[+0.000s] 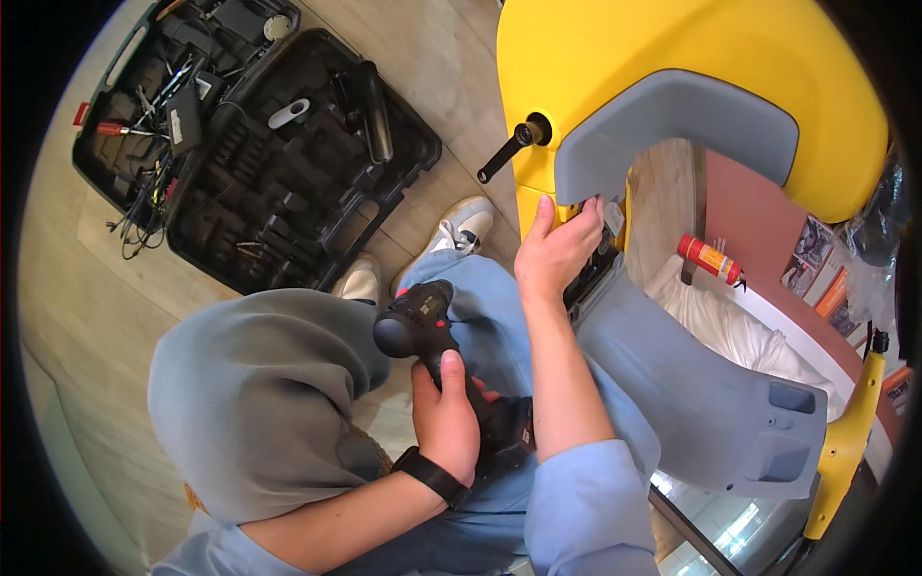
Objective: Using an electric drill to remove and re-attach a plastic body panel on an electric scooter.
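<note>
My left hand (pixel 448 415), with a black band at its wrist, is closed round the handle of a black cordless drill (pixel 419 322). The drill is held over my lap, its head toward my shoes. My right hand (pixel 562 248) reaches to the lower edge of a large yellow machine body (pixel 663 38), just under its grey curved panel (pixel 600 125). The right thumb stands apart from the stretched fingers; their tips touch the edge and are partly hidden. A black crank arm (pixel 509 154) sticks out of the yellow body left of that hand. A long grey cover (pixel 691 384) extends below the right hand.
A black tool case (pixel 331 206) lies unfolded on the floor at the far left, with loose tools and cables. Grey cloth (pixel 264 384) hangs over my left arm. At right are a small red fire extinguisher (pixel 711 259), white cloth (pixel 715 322) and a yellow curved part (pixel 850 437).
</note>
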Demonstrator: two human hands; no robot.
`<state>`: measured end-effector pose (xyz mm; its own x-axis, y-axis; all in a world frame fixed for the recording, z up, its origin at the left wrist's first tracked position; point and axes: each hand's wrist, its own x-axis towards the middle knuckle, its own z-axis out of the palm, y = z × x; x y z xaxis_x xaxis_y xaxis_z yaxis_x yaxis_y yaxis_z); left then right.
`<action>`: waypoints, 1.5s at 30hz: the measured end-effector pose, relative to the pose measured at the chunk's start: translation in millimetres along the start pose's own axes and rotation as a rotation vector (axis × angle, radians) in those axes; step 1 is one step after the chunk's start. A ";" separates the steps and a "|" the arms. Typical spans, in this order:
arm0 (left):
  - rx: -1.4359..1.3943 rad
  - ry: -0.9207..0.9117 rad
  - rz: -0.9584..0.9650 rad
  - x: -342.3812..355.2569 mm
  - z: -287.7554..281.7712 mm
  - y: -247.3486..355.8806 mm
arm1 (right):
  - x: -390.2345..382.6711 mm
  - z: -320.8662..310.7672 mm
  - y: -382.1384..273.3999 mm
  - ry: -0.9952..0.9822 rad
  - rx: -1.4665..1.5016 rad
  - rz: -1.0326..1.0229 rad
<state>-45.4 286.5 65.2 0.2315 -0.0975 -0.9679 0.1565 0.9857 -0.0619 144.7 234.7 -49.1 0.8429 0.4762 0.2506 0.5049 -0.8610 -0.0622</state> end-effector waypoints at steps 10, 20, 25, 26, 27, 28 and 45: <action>0.022 0.029 0.009 6.0 -1.5 1.8 | -1.8 -0.6 -5.9 0.031 -0.046 0.046; 0.127 0.001 0.062 5.6 5.4 -6.1 | 12.4 -21.3 4.5 -0.110 0.063 0.083; 0.170 -0.013 0.091 10.3 -2.4 -10.1 | 21.9 -35.7 -20.5 0.009 -0.019 -0.072; 0.155 -0.005 0.081 11.0 -3.1 -9.9 | 24.3 -41.7 -27.5 -0.001 -0.024 -0.116; 0.161 -0.008 0.093 12.9 -3.8 -8.9 | 27.0 -46.4 -33.3 -0.011 -0.031 -0.159; 0.150 -0.020 0.083 14.4 -3.6 -9.4 | 30.5 -50.3 -35.4 0.045 0.062 -0.207; 0.195 -0.077 0.141 72.4 -26.6 20.2 | -80.1 -374.4 -35.7 -0.484 0.289 -0.286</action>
<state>-51.0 303.0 -12.6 0.3353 0.0213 -0.9419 0.2980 0.9460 0.1275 -10.5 160.4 294.8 0.6217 0.7657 -0.1649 0.6959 -0.6366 -0.3323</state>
